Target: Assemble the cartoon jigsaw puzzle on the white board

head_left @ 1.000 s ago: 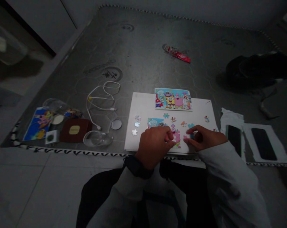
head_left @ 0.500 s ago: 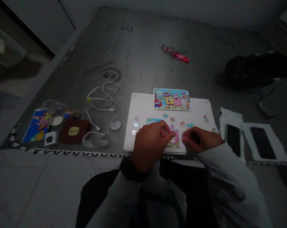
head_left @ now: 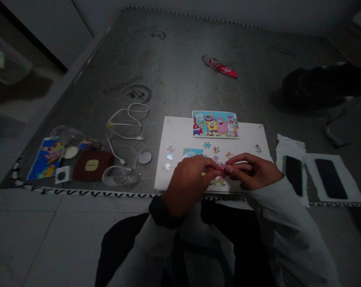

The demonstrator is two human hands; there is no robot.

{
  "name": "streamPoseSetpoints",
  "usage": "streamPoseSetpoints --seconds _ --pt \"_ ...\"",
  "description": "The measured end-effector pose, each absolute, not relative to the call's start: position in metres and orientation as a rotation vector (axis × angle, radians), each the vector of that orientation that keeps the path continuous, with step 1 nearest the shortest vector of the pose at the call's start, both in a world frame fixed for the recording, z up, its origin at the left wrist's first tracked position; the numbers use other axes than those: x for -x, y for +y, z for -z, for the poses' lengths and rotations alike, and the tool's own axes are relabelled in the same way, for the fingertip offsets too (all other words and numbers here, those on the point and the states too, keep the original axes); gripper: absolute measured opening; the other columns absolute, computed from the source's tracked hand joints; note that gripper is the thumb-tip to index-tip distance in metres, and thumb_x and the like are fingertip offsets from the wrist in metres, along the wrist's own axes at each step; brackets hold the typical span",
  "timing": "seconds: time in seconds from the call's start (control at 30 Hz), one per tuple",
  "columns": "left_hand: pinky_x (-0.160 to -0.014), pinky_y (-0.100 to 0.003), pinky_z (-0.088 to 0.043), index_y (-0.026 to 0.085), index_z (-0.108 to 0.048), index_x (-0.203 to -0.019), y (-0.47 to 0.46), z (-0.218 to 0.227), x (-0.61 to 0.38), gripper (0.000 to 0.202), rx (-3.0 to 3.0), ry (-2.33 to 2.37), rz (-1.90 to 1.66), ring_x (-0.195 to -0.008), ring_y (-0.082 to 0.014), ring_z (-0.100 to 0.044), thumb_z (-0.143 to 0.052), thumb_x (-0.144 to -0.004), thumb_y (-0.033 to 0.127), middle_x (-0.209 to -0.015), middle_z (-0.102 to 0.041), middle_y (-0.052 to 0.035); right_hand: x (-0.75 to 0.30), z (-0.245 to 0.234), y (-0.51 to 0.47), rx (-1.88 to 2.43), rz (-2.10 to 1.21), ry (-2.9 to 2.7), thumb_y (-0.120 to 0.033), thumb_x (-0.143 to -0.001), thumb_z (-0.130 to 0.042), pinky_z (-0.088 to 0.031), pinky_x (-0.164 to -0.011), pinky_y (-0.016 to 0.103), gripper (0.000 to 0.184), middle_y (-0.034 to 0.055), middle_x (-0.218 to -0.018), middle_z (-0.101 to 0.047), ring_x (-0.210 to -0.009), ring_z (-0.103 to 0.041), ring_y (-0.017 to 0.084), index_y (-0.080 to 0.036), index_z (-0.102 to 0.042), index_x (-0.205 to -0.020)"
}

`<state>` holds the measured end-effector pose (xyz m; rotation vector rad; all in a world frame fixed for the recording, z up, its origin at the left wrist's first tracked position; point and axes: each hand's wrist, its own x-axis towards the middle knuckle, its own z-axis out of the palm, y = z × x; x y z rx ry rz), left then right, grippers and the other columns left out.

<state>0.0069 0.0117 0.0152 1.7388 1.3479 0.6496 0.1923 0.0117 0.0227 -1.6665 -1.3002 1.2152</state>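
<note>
My left hand (head_left: 194,179) is closed in a pinch over a partly joined cartoon jigsaw puzzle (head_left: 218,181). Its fingertips meet those of my right hand (head_left: 255,171), whose thumb and forefinger are also drawn together. A small pink puzzle piece (head_left: 222,166) shows where the fingertips come together, largely covered by them. The blue upper-left part of the puzzle pokes out behind my left hand. Loose puzzle pieces (head_left: 206,145) lie above the hands, and silvery pieces (head_left: 170,157) are at the left. All of this rests on a white board (head_left: 180,131).
The picture card (head_left: 215,125) lies at the board's far edge. Left are a white cable (head_left: 108,137), a clear cup (head_left: 120,175), a round lid (head_left: 145,157) and a brown case (head_left: 92,165). Two phones (head_left: 330,179) sit right; a red wrapper (head_left: 220,67) lies farther back.
My right hand has moved left until its fingertips meet those of my left hand. The left hand has stayed nearly in place over the puzzle.
</note>
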Motion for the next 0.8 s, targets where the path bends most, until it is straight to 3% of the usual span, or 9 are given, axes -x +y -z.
streamPoseSetpoints --seconds 0.17,0.4,0.57,0.8 --pt "-0.082 -0.028 -0.047 0.022 -0.075 -0.091 0.014 -0.016 -0.007 0.009 -1.743 1.355 -0.742 -0.088 -0.0148 -0.067 -0.067 -0.090 0.026 -0.094 -0.076 0.0008 -0.194 -0.016 0.010 1.760 -1.183 -1.426 -0.056 -0.063 -0.083 -0.052 -0.055 0.026 0.039 0.0034 -0.065 -0.073 -0.060 -0.069 0.017 -0.022 -0.069 -0.073" --pt "-0.080 -0.029 -0.047 0.021 -0.073 -0.093 0.012 -0.016 -0.009 0.013 -1.781 1.391 -0.630 -0.087 -0.0157 -0.066 -0.063 -0.092 0.029 -0.094 -0.074 0.0004 -0.201 -0.010 0.013 1.874 -0.960 -1.696 -0.060 -0.074 -0.070 -0.044 -0.052 0.026 0.038 0.0024 -0.064 -0.071 -0.057 -0.063 0.015 -0.023 -0.076 -0.077" --pt "-0.077 -0.030 -0.046 0.024 -0.071 -0.092 0.012 -0.013 -0.010 0.012 -1.819 1.491 -0.550 -0.085 -0.0162 -0.066 -0.065 -0.090 0.035 -0.091 -0.074 0.0019 -0.205 -0.008 0.016 1.953 -0.841 -1.866 -0.060 -0.074 -0.069 -0.034 -0.051 0.026 0.038 -0.0015 -0.055 -0.062 -0.054 -0.054 0.013 -0.024 -0.078 -0.078" --pt "-0.069 -0.029 -0.042 0.026 -0.071 -0.088 0.012 -0.011 -0.010 0.003 -1.809 1.631 -0.464 -0.082 -0.0162 -0.065 -0.070 -0.085 0.028 -0.088 -0.073 0.0041 -0.206 0.004 0.020 1.958 -0.788 -2.027 -0.060 -0.075 -0.066 -0.028 -0.050 0.027 0.037 -0.0045 -0.048 -0.050 -0.048 -0.042 0.011 -0.024 -0.078 -0.075"
